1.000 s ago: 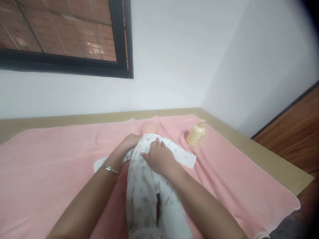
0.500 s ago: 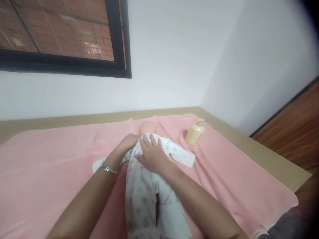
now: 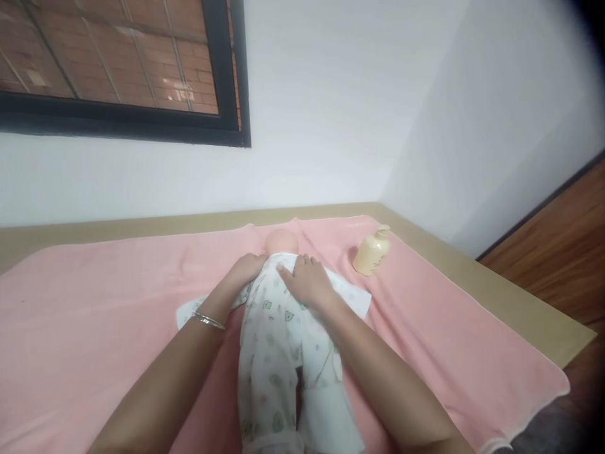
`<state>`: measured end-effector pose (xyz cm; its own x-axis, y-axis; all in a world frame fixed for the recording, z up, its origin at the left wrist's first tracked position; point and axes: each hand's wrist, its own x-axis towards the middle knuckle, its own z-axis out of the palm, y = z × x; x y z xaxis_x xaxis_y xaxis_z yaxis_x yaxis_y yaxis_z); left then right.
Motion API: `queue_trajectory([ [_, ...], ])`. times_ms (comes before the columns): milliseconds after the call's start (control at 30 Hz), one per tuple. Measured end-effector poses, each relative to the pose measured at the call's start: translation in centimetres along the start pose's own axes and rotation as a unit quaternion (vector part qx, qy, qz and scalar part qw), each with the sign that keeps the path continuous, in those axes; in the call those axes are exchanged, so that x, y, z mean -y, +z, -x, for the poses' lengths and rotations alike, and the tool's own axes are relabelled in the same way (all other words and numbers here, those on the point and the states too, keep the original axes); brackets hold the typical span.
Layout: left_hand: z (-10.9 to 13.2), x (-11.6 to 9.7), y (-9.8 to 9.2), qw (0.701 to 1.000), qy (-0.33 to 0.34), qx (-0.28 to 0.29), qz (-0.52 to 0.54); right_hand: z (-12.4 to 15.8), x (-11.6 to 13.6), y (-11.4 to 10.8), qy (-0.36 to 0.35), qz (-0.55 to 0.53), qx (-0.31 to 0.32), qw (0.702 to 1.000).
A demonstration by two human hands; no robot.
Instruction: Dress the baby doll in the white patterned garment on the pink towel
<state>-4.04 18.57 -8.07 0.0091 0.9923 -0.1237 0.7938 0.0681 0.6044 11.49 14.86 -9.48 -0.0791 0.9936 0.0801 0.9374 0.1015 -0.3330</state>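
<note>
In front of me a white wall [image 3: 321, 126] rises behind the tan worktop [image 3: 510, 284], meeting another pale wall [image 3: 491, 113] on my right. Up to my left is a dark-framed window [image 3: 125, 66], reddish brickwork [image 3: 198, 66] showing through it. Far right I see a brown wood-grained surface [image 3: 562, 221] (door or floor, I cannot tell). The light is soft.

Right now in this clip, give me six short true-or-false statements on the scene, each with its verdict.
1. The right hand rests on the outfit. True.
2. The outfit is plain black. False: it is white and printed.
3. The bottle stands on the cloth, right of the head. True.
4. The right hand touches the bottle. False: they are apart.
5. The left hand is at the outfit's upper left edge. True.
6. Both wrists are bare. False: a silver bangle circles the left wrist.
</note>
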Motion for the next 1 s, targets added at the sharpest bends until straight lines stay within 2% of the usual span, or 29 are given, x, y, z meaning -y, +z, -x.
queue_trajectory([
  [100, -0.2, 0.4, 0.3, 1.000, 0.000, 0.002, 0.007, -1.5, -1.3, -0.2, 0.016, -0.032, 0.026, 0.999],
  [267, -0.3, -0.2, 0.8, 0.994, 0.043, -0.079, -0.058, -3.0, -3.0, 0.0, 0.017, -0.089, 0.055, 0.994],
  [333, -0.2, -0.6, 1.1, 0.995, 0.044, -0.077, -0.049, -3.4, -3.4, 0.2, 0.019, -0.105, 0.059, 0.992],
  [400, -0.1, -0.9, 1.5, 0.998, 0.025, -0.052, -0.027, -3.6, -3.4, 0.3, 0.021, -0.104, 0.036, 0.994],
  [500, -0.4, -0.7, 2.0, 1.000, -0.005, -0.025, -0.012, -3.2, -2.4, 0.5, -0.008, -0.054, -0.045, 0.998],
  [567, -0.9, -0.2, 2.3, 1.000, -0.004, -0.025, -0.014, -2.9, -1.4, 0.7, -0.042, -0.016, -0.091, 0.995],
  [633, -1.4, 0.2, 2.7, 0.999, 0.003, -0.034, -0.026, -2.8, -0.8, 0.9, -0.053, 0.006, -0.104, 0.993],
  [700, -1.7, 0.4, 3.2, 0.997, 0.010, -0.053, -0.050, -3.1, -0.8, 1.0, -0.030, 0.007, -0.071, 0.997],
  [767, -1.6, 0.3, 3.8, 0.993, 0.014, -0.082, -0.081, -3.9, -1.4, 0.9, 0.005, -0.012, -0.002, 1.000],
  [867, -1.1, -0.2, 4.6, 0.978, 0.045, -0.165, -0.121, -4.9, -2.5, 0.6, 0.024, -0.061, 0.087, 0.994],
  [933, -0.8, -0.5, 4.8, 0.963, 0.074, -0.220, -0.137, -5.0, -2.6, 0.6, 0.022, -0.071, 0.091, 0.993],
  [1000, -0.7, -0.6, 4.7, 0.962, 0.077, -0.224, -0.138, -4.5, -2.2, 0.8, 0.018, -0.043, 0.036, 0.998],
])
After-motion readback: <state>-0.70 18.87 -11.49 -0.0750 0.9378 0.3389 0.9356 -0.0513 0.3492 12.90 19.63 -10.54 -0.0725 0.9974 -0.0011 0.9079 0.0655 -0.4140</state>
